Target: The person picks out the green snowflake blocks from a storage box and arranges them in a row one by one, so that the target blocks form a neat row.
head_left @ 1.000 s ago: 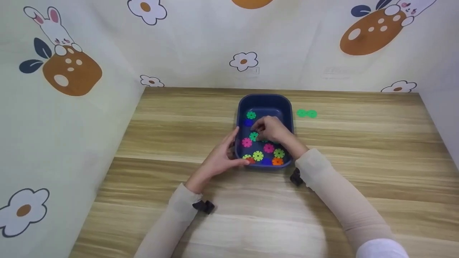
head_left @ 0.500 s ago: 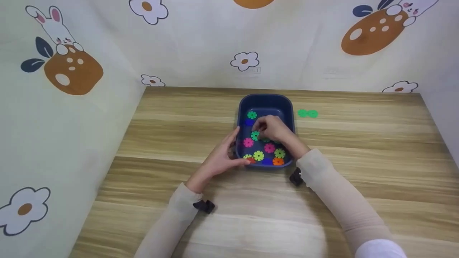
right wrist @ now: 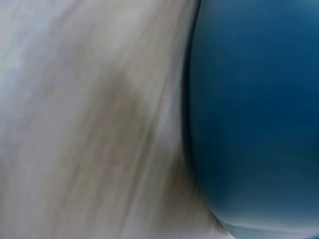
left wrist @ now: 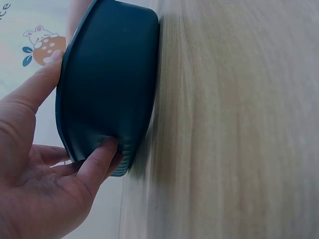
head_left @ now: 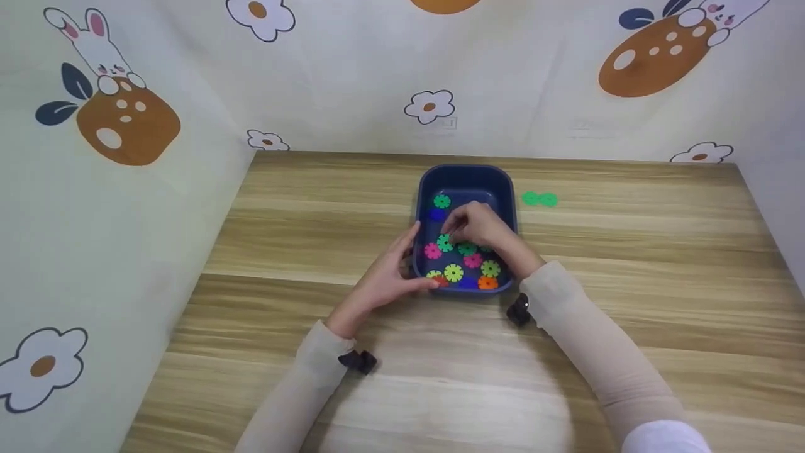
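Note:
A dark blue plastic bin (head_left: 466, 171) stands on the table with several toothed plastic discs inside. My left hand (head_left: 388, 277) grips its near left corner, the thumb along the front rim and the fingers against the outer side. In the left wrist view, the left hand (left wrist: 55, 174) spreads over the bin's outer wall (left wrist: 107, 74). My right hand (head_left: 478, 226) reaches inside with bent fingers, fingertips right at the edge of a green disc (head_left: 444, 243); I cannot tell whether they pinch it. The right wrist view shows only the bin's outer wall (right wrist: 259, 109) and blurred table.
Two joined green discs (head_left: 539, 199) lie on the table right of the bin. Elsewhere in the bin are a pink disc (head_left: 433, 251), a yellow disc (head_left: 453, 272), an orange disc (head_left: 487, 283) and a blue disc (head_left: 437, 215). A patterned wall covering (head_left: 352, 82) borders the table (head_left: 314, 207).
The green disc at my right fingertips has shifted slightly toward the near left, and another green disc shows more under that hand. The left hand and the bin have stayed put.

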A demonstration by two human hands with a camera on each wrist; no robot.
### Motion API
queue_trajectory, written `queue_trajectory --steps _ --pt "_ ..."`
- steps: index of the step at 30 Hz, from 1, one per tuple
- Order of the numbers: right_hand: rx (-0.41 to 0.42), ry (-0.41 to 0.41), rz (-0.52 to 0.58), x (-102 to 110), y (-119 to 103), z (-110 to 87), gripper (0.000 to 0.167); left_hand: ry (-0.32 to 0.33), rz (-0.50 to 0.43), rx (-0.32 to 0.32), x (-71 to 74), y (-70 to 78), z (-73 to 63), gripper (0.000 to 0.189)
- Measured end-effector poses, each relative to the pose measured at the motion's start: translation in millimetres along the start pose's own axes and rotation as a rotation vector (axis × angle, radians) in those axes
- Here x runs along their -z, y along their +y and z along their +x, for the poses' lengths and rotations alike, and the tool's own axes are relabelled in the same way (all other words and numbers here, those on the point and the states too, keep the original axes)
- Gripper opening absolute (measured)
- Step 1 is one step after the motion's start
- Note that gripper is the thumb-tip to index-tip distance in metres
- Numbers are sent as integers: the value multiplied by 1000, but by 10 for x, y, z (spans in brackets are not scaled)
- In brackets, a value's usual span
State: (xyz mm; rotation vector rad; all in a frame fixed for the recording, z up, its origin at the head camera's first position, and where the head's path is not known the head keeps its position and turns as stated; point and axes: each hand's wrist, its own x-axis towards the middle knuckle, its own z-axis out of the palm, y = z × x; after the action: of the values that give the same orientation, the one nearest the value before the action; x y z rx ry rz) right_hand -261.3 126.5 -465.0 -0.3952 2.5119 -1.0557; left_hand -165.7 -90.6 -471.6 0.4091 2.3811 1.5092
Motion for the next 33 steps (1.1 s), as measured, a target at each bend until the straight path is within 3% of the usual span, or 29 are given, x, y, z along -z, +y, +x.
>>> queue_trajectory --steps 10,33 --pt "65 18 61 9 -5 -11 12 -19 -35 11 5 8 12 105" --pt "82 52 114 78 -60 -51 9 -5 8 8 2 -9 2 104"
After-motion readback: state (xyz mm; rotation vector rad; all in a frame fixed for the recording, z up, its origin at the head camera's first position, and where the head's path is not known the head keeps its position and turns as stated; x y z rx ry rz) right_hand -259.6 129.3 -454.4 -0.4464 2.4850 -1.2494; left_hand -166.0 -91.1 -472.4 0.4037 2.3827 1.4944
